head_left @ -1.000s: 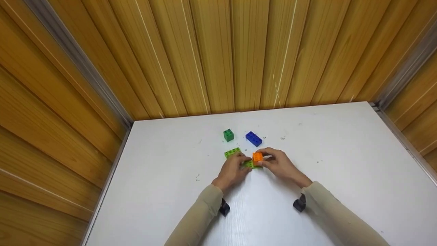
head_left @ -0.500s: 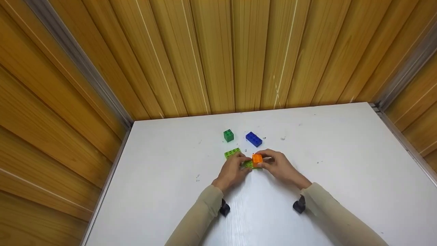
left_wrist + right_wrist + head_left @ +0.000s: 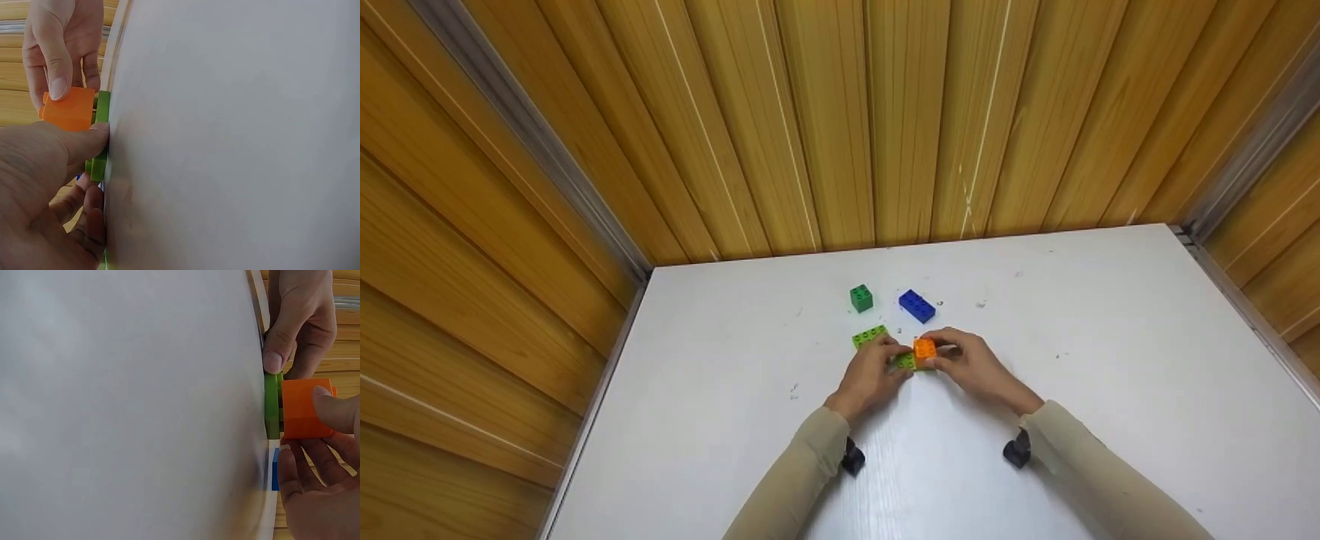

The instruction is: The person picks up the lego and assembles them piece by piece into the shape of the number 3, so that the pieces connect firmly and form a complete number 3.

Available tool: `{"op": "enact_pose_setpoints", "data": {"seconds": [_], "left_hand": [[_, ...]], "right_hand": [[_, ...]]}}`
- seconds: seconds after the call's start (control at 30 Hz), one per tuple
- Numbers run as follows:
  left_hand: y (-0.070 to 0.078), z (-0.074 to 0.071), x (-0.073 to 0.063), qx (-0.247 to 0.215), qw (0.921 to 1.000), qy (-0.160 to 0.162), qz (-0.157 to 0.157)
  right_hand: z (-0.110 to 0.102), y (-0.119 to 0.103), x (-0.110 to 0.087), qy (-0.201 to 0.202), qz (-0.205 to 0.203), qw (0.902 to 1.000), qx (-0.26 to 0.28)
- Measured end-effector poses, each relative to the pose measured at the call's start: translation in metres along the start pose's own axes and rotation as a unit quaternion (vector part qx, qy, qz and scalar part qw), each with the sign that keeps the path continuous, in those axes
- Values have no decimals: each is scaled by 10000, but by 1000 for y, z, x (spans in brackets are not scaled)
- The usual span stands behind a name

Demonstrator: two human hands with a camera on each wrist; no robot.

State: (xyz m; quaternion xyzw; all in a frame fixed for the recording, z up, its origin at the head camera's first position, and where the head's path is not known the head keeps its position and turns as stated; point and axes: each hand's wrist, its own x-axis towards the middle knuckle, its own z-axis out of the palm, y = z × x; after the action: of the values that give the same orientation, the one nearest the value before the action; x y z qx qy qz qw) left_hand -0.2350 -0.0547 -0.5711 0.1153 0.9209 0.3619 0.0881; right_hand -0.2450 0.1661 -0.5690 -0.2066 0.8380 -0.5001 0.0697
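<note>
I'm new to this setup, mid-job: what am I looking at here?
There is no machine: a person works bare-handed. The wide picture comes from a head camera looking down; the other two are taken from each wrist, so the white table looks tipped on its side. On it lie a dark green brick, a longer blue brick and a lime-green studded piece partly hidden by the left hand. That hand holds a lime-green plate; the right hand holds an orange brick over it, and studs show in between.
</note>
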Motion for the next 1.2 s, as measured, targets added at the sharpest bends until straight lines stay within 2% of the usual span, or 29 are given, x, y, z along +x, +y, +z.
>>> {"op": "enact_pose_setpoints", "data": {"seconds": [0.13, 0.5, 0.83, 1.2], "left_hand": [[0, 0, 0, -1, 10000, -5, -15], [-2, 0, -1, 93, 9995, 75, 295], [-2, 0, -2, 40, 9999, 61, 140], [0, 1, -2, 72, 9999, 44, 56]], "right_hand": [[0, 0, 0, -12, -26, 10000, -81], [0, -3, -2, 44, 172, 9997, -178], [1, -4, -1, -8, -126, 9994, -334], [-1, -5, -1, -62, -87, 9986, -521]]}}
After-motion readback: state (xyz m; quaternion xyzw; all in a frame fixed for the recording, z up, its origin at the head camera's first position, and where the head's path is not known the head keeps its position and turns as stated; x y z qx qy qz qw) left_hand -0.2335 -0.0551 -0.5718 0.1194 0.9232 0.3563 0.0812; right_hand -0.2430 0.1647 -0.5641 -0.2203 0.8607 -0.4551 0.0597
